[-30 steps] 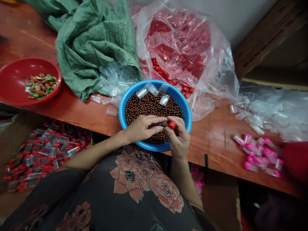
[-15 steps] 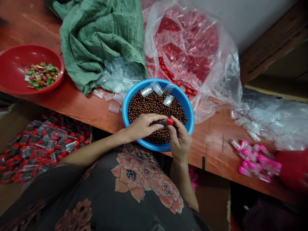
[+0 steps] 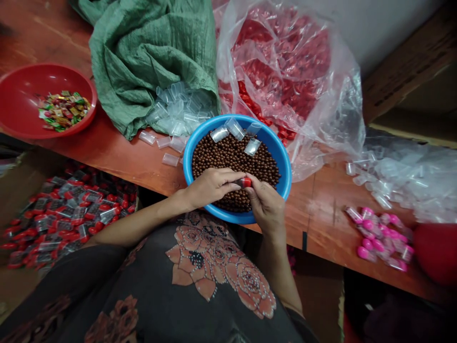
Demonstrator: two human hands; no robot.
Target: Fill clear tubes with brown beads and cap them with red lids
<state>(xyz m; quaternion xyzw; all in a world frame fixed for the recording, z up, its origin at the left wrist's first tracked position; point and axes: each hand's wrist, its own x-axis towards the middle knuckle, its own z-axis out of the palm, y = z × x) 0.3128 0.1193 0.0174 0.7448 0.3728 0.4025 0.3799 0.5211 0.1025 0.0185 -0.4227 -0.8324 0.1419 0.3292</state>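
Over a blue basin of small brown balls, my two hands meet on one small tube. It lies sideways, looks dark inside, and has a red cap at its right end. My left hand is closed around the tube's body, hiding most of it. With thumb and fingers, my right hand pinches the capped end. Several clear plastic tubes rest on the balls at the basin's far side.
Clear tubes spill from a green sack behind the basin. A clear bag holds red caps. At left stand a red bowl of wrapped sweets and a box of red-capped tubes. Pink-capped tubes lie at right.
My right hand has shifted slightly left and closed in on the red cap, bringing both hands nearer together. Less of the tube shows between them. The view has shifted slightly.
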